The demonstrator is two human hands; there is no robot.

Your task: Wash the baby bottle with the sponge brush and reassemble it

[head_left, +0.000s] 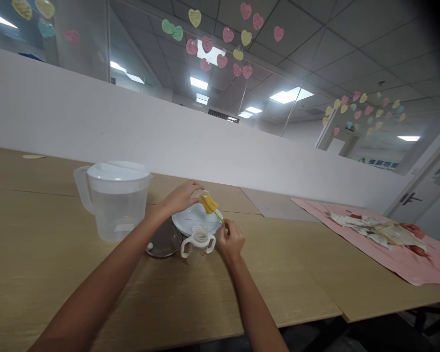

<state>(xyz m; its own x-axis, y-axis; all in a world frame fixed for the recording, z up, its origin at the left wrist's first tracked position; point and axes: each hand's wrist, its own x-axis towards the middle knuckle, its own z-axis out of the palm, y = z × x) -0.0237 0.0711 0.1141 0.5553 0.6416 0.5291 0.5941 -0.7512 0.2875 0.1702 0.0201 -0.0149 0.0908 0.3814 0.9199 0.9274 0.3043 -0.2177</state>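
My left hand [182, 196] is closed around a small clear piece, which looks like a bottle part, held above a white plate [190, 222]. My right hand [231, 239] pinches the green handle of a small brush with a yellow sponge head [209, 203]. The sponge head touches the piece in my left hand. Below my hands stands a clear baby cup with two white handles [198, 243] on the wooden table [297, 274]. A glass lid [164, 243] lies beside the cup on its left.
A clear plastic pitcher [113, 200] with a white lid and water stands to the left. At the right lies a pink cloth [418, 264] with packets and items on it. A white partition wall [132, 127] runs behind the table.
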